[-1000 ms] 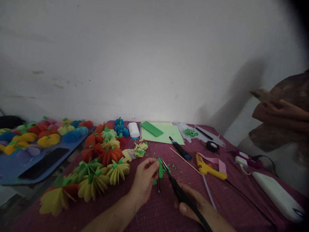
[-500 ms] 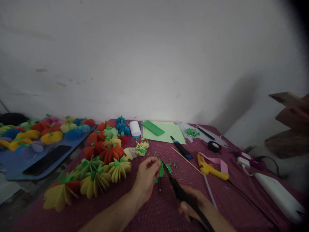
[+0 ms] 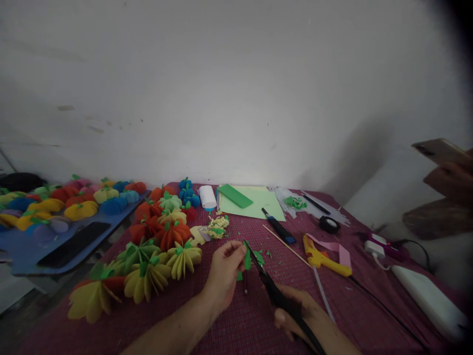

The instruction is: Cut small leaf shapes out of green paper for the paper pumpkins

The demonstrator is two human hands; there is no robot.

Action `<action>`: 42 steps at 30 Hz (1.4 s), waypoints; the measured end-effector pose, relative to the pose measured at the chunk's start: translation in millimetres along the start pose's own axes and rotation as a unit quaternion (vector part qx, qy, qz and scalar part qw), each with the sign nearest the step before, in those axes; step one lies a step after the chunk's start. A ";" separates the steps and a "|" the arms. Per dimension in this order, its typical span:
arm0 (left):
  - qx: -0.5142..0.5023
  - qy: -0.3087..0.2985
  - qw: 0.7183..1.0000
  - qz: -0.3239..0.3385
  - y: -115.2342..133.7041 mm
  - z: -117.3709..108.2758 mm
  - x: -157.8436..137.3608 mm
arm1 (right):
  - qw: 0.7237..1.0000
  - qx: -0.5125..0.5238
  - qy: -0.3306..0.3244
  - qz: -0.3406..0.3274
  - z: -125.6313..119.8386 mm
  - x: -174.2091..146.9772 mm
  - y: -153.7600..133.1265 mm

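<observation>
My left hand (image 3: 226,266) pinches a small piece of green paper (image 3: 247,259) between thumb and fingertips. In my right hand (image 3: 295,308) is a pair of black-handled scissors (image 3: 275,293), its blades pointing up and left against the paper's right edge. Whether the blades are parted is hard to make out. Green scraps (image 3: 259,257) lie just behind the blades, and a thin stick with a pale round end (image 3: 246,291) lies below the paper. Left of my hand stand several paper pumpkins, among them a yellow one (image 3: 184,260).
A yellow glue gun (image 3: 325,261) with a cord lies right, near a wooden skewer (image 3: 286,245) and a utility knife (image 3: 278,226). Behind are pale green sheets (image 3: 264,202) and a green strip (image 3: 235,195). Another person's hand (image 3: 449,175) holds a phone at far right.
My hands, the green paper and the scissors stay almost in place. The whole view shifts very slightly. The other person's phone tilts a little.
</observation>
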State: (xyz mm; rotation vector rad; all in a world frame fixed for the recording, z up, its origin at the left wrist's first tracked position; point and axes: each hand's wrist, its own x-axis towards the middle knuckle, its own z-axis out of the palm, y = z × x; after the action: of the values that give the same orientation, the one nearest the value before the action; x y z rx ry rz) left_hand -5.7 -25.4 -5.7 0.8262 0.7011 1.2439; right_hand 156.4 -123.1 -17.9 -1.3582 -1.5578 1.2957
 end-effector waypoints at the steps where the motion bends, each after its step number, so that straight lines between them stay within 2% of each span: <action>1: -0.002 -0.002 1.000 0.000 0.1 0.1 -0.1 | 1.000 -0.001 0.000 -0.001 -0.2 0.3 -0.8; 11: -0.016 -0.006 1.000 -0.003 0.2 -0.3 -0.6 | 0.999 0.001 0.007 -0.036 -1.9 -2.4 -19.5; 18: -0.025 -0.009 1.000 -0.004 -0.4 -0.5 -0.2 | 0.999 0.010 0.013 -0.029 -2.5 -0.2 -20.6; 21: -0.032 -0.013 0.999 -0.011 -0.1 -0.8 0.0 | 1.000 0.019 0.017 0.001 -4.8 -1.7 -15.3; 24: -0.023 -0.015 0.999 -0.018 -0.1 -1.6 0.2 | 0.997 0.020 0.068 0.003 -9.1 -4.4 -9.5; 28: 0.011 -0.017 1.000 0.006 -1.5 -2.1 -0.9 | 0.983 0.016 0.173 -0.053 -11.1 0.1 -10.4; 31: 0.032 -0.024 0.999 0.029 -3.5 -2.0 -2.4 | 0.968 0.049 0.231 -0.084 -3.5 13.4 -18.3; 35: 0.044 -0.022 0.998 0.043 -5.9 -3.1 -2.7 | 0.952 0.132 0.249 -0.120 13.5 38.4 -30.1; 38: 0.041 -0.020 0.998 0.043 -7.2 -4.7 -1.6 | 0.945 0.156 0.245 -0.149 23.1 55.4 -34.9; 42: 0.028 -0.026 0.998 0.046 -8.7 -6.6 -0.5 | 0.943 0.171 0.242 -0.150 29.3 68.1 -37.5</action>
State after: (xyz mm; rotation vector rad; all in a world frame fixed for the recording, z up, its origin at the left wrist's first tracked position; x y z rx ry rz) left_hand -6.7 -25.9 -16.6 0.9416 0.6650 1.2858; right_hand 103.6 -62.4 2.8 -1.0626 -1.0880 0.9026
